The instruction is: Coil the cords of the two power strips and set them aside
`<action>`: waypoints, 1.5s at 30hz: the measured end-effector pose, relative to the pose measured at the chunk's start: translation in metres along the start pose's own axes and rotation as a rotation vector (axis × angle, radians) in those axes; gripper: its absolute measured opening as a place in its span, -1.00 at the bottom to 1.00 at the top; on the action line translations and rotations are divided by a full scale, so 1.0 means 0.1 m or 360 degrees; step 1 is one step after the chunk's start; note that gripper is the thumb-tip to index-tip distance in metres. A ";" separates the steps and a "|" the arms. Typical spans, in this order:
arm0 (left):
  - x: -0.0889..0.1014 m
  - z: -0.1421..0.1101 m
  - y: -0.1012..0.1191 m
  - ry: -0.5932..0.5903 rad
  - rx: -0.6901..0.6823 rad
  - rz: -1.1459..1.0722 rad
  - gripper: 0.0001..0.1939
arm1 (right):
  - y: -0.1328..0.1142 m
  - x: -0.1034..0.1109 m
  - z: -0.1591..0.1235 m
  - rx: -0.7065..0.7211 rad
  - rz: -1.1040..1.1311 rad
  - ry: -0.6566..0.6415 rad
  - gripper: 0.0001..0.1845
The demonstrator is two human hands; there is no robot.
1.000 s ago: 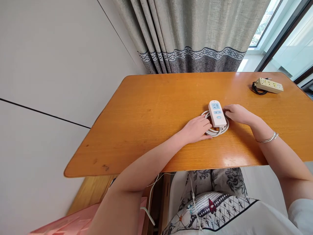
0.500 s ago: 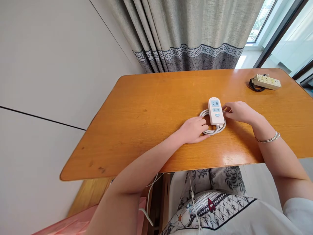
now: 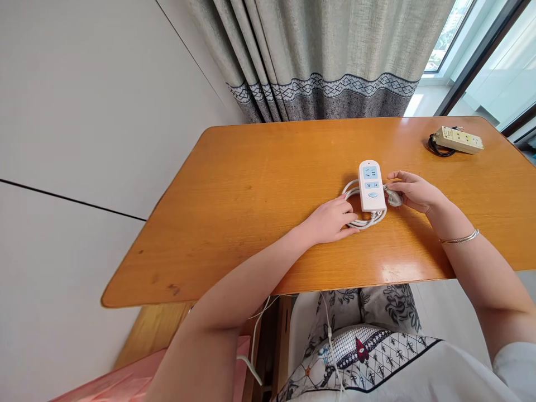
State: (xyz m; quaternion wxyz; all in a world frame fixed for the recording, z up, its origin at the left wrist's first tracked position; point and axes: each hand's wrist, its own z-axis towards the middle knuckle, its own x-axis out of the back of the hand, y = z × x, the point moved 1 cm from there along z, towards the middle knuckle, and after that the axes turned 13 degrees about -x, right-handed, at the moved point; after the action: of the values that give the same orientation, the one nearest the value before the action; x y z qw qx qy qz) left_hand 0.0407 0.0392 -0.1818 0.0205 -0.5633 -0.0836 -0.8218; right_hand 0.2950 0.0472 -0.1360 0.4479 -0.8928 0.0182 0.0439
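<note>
Two hands on one white power strip (image 3: 371,186), which lies flat, sockets up, near the middle of the table (image 3: 259,190), a bit toward your right and closer to the near edge than the far one. Its white cord (image 3: 357,222) sits coiled in loops under and around it, so the strip rides on top of the bundle.

Your left hand (image 3: 333,220) lies palm down on the table, fingers curled loosely against the left side of the coil; it looks like a bracing touch that keeps the loops from sliding, not a full grasp.

Your right hand (image 3: 412,191) is just right of the strip, thumb and fingers pinched on the plug (image 3: 392,197) at the cord's end, lifted slightly off the coil. Holding the plug out to that side keeps the free end clear of the loops. A bangle (image 3: 459,238) sits on that wrist.

Second strip (image 3: 459,140), beige with a black cord, rests at the far right corner, well apart from both hands. Curtain (image 3: 326,56) hangs behind the far edge.
</note>
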 end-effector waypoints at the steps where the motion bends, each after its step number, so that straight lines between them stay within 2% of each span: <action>1: -0.01 -0.01 0.00 0.0005 0.0008 -0.0021 -0.67 | 0.03 0.00 0.01 0.0008 0.0054 -0.0016 -0.67; 8: -0.02 -0.01 -0.02 -0.0012 0.0016 -0.0026 -0.69 | 0.07 0.01 0.06 -0.0121 0.0356 -0.0056 -0.65; 13: -0.03 -0.01 -0.04 0.0034 -0.0025 -0.0032 -0.66 | 0.04 -0.02 0.02 -0.0274 0.0513 -0.0115 -0.73; 20: -0.03 -0.02 -0.04 0.0022 -0.0032 -0.0013 -0.69 | 0.01 -0.05 -0.08 -0.0316 0.0565 -0.0106 -0.75; 24: -0.02 0.00 -0.04 0.0018 -0.0069 0.0033 -0.65 | 0.00 -0.12 -0.10 -0.0327 0.0670 -0.0042 -0.70; 28: -0.03 0.00 -0.05 0.0020 -0.0082 0.0063 -0.66 | 0.04 -0.23 -0.10 -0.0238 0.0740 0.0045 -0.68; 33: -0.06 -0.02 -0.06 0.0090 -0.0138 0.0069 -0.65 | 0.11 -0.29 -0.10 -0.0059 0.0615 0.0292 -0.67; 36: -0.06 -0.03 -0.07 0.0103 -0.0128 0.0058 -0.65 | 0.18 -0.27 -0.08 0.0079 0.0441 0.0242 -0.72; 39: -0.06 -0.03 -0.06 0.0102 -0.0119 0.0034 -0.65 | 0.27 -0.24 -0.03 0.0319 0.0200 0.0190 -0.74; 42: -0.05 -0.04 -0.06 0.0091 -0.0100 0.0028 -0.64 | 0.33 -0.22 0.02 0.0490 -0.0037 0.0218 -0.68; 45: -0.05 -0.03 -0.06 0.0083 -0.0098 0.0041 -0.63 | 0.34 -0.18 0.05 0.0561 -0.0234 0.0262 -0.72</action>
State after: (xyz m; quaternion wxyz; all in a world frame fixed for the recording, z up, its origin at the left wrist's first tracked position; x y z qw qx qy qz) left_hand 0.0385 0.0442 -0.1882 0.0159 -0.5432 -0.0505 -0.8379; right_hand 0.2739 0.0311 -0.1643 0.5962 -0.8001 -0.0032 -0.0660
